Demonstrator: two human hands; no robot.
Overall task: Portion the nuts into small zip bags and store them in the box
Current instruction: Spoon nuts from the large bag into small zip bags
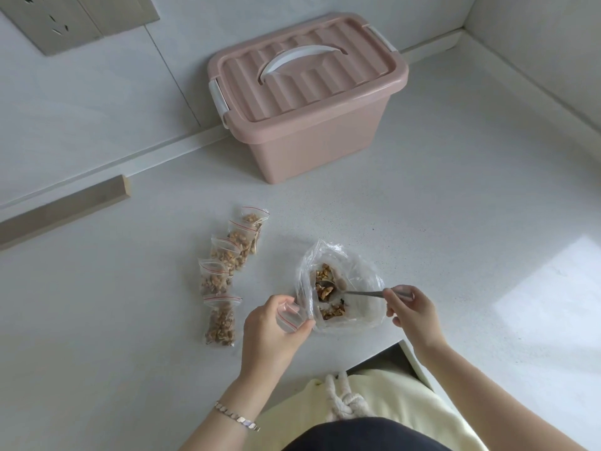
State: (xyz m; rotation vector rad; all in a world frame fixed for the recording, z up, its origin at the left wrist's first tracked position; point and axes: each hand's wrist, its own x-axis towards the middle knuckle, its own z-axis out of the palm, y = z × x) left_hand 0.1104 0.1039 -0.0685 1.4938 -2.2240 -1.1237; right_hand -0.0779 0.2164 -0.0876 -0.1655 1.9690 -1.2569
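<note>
A clear plastic bag of walnut pieces lies open on the white counter. My right hand pinches the handle of a metal spoon, whose bowl is loaded with nuts inside that bag. My left hand grips an empty small zip bag with a red stripe, right beside the big bag's left edge. Several filled zip bags lie in a curved row to the left. The pink storage box stands at the back, lid closed.
A wall with a socket plate rises at the left, and a wooden strip lies along its base. The counter's front edge has a notch near my body. A sunlit patch falls on the right.
</note>
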